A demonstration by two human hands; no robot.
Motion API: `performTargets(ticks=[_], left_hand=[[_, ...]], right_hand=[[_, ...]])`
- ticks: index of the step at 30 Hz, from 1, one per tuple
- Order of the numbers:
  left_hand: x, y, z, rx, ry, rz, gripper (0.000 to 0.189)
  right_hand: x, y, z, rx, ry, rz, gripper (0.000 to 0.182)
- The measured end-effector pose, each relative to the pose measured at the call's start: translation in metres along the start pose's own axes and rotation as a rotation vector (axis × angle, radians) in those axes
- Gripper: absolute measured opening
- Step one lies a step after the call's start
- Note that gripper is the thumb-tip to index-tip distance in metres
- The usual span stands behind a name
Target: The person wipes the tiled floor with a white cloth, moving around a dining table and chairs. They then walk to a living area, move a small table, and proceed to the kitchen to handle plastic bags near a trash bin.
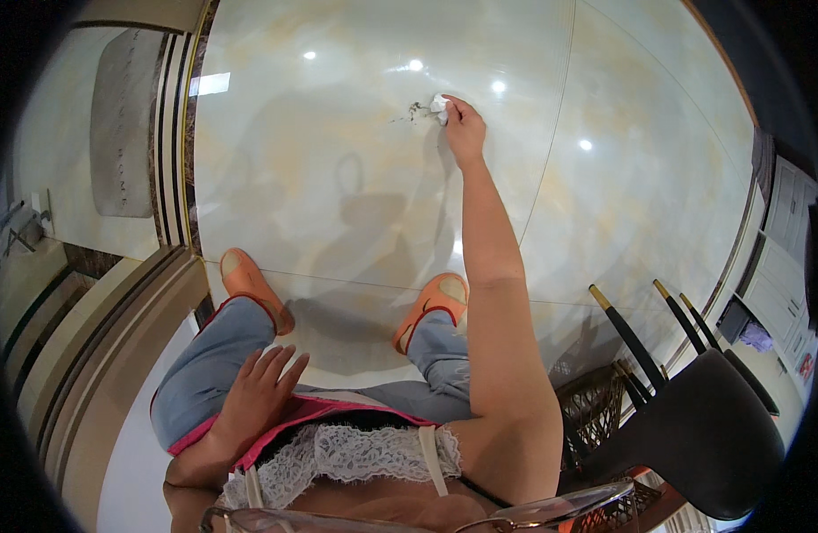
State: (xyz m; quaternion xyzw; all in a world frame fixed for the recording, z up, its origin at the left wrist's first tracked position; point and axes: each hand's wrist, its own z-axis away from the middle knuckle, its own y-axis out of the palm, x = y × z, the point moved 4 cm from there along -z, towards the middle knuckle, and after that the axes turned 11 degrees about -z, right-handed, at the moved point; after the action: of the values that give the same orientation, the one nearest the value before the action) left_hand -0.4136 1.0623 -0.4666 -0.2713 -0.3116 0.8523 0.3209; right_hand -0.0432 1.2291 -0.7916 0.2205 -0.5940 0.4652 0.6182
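My right hand [465, 131] reaches far out over the glossy marbled tile floor [302, 193]. Its fingers pinch a crumpled white tissue [439, 105] against the tiles. Just left of the tissue, a patch of dark smudges and specks [415, 112] marks the floor. My left hand [265, 384] rests on my thigh, over grey-blue trousers [202, 360], with the fingers somewhat spread and nothing in them.
Orange slippers [249, 283] are on my feet. To the right stands a black chair [695, 433] beside dark legs with gold tips [602, 298] and a woven basket [589, 406]. A doorway track [172, 146] runs along the left, with a grey mat [123, 126] beyond it.
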Motion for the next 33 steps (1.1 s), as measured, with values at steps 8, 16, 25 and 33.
performTargets(ticks=[8, 16, 25, 33], left_hand=[[-0.001, 0.001, 0.004, 0.017, -0.005, -0.014, 0.051], [-0.002, -0.002, 0.004, 0.016, 0.012, -0.019, 0.055], [-0.003, -0.001, 0.005, -0.015, 0.014, -0.014, 0.052], [-0.002, -0.002, 0.006, -0.048, 0.044, -0.183, 0.053]], right_hand=[[0.022, 0.034, 0.016, 0.051, -0.009, 0.145, 0.019], [0.028, 0.073, 0.049, -0.133, -0.263, 0.241, 0.018], [0.039, 0.082, 0.069, -0.130, -0.283, 0.283, 0.014], [0.024, 0.067, 0.070, 0.164, -0.455, 0.345, 0.019]])
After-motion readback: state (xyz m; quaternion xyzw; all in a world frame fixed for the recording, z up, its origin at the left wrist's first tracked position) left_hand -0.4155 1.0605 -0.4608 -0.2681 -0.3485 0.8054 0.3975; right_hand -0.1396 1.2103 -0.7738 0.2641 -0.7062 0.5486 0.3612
